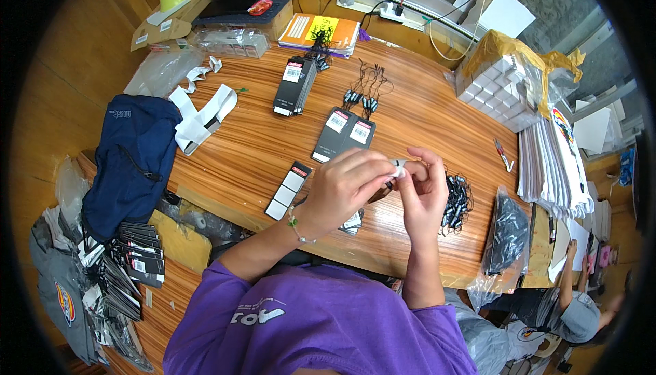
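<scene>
Small white piece (398, 169) is pinched above bench (424, 115) by fingers (372, 170) of left hand (342, 187) and right hand (425, 201). Black contents (509, 225) are held in clear bag (488, 262), right; white boxes (492, 88) are bundled in taped wrap (514, 46).

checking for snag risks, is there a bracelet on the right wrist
No, the bracelet is on the left wrist, while the right wrist looks bare.
</scene>
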`<state>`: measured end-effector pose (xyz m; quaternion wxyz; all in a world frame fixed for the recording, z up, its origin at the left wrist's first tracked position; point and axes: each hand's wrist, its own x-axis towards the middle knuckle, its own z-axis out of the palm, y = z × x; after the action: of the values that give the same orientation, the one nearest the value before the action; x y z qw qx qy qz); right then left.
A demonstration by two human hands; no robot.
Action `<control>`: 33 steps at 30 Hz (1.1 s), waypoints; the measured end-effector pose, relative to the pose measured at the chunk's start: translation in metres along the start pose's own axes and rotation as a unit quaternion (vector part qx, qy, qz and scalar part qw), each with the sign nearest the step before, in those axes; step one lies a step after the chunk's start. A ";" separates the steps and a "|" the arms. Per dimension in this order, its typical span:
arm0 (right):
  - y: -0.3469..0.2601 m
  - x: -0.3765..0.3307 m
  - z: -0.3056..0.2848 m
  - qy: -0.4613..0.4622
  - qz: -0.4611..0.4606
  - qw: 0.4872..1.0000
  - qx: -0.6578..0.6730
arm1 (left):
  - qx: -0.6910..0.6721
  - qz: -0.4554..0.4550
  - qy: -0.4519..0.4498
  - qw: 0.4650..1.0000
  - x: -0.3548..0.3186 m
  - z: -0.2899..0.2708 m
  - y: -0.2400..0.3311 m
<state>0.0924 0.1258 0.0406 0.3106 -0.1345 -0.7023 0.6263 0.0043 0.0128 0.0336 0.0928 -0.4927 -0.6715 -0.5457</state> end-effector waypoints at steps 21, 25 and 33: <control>0.024 0.029 -0.031 0.050 0.013 0.899 0.434 | -0.064 -0.040 -0.022 0.997 -0.003 0.004 -0.012; 0.024 0.029 -0.026 0.054 0.036 0.885 0.461 | -0.120 -0.080 -0.055 0.988 -0.001 0.001 -0.015; 0.013 0.024 -0.020 0.046 0.034 0.880 0.472 | -0.084 -0.118 -0.084 0.986 0.001 0.004 -0.004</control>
<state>0.0836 0.1574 0.0353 0.3477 -0.0237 -0.3032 0.8869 0.0026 0.0171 0.0298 -0.0706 -0.4601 -0.6819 -0.5642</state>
